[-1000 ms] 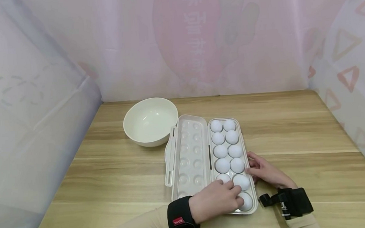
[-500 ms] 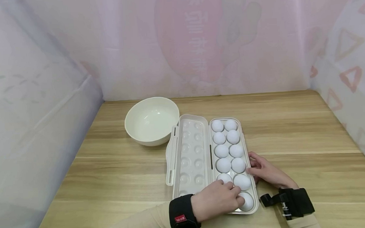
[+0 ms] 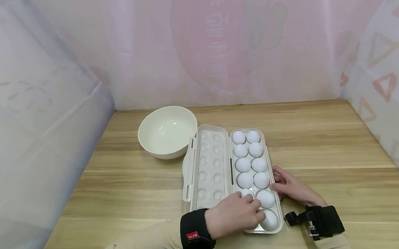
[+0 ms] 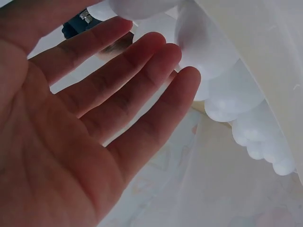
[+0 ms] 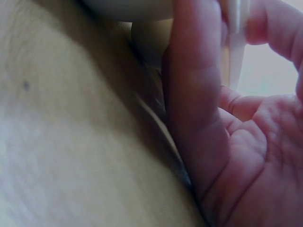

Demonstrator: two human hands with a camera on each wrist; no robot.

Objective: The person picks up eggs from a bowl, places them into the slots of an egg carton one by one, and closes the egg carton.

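Wooden table [image 3: 322,140]: left hand [image 3: 233,216] has crept slightly up the egg tray [image 3: 274,229].

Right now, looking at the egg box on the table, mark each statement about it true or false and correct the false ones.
1. The egg box lies open, its lid folded out flat to the left. True.
2. The bowl holds two eggs. False: nothing is seen in it.
3. The left hand is over the near end of the egg box, fingers by the eggs. True.
4. The right hand rests on the bowl. False: it is at the right edge of the egg box, far from the bowl.
5. The bowl stands to the right of the egg box. False: it stands to the left, beyond the lid.
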